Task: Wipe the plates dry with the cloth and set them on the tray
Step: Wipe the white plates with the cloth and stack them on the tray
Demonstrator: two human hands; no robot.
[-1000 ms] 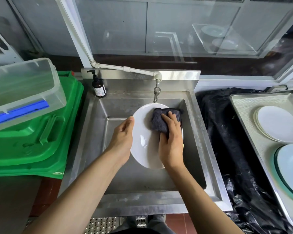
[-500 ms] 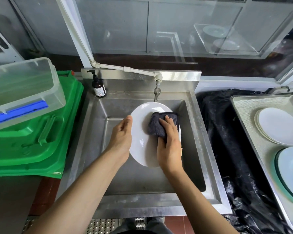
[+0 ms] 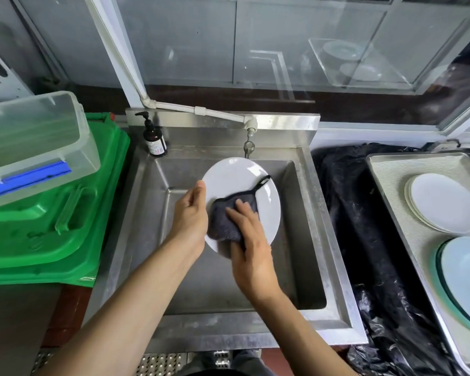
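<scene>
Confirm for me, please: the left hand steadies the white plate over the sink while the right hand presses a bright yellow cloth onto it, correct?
Not quite. In the head view the cloth is dark grey, not bright yellow. The rest holds: the left hand steadies the white plate by its edge over the sink, and the right hand presses the cloth onto its face.

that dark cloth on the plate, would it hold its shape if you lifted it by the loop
Probably not. The cloth lies bunched and creased under the right hand, so it looks soft and floppy. Its loop trails loose over the plate, so it would likely dangle and seems light.
</scene>
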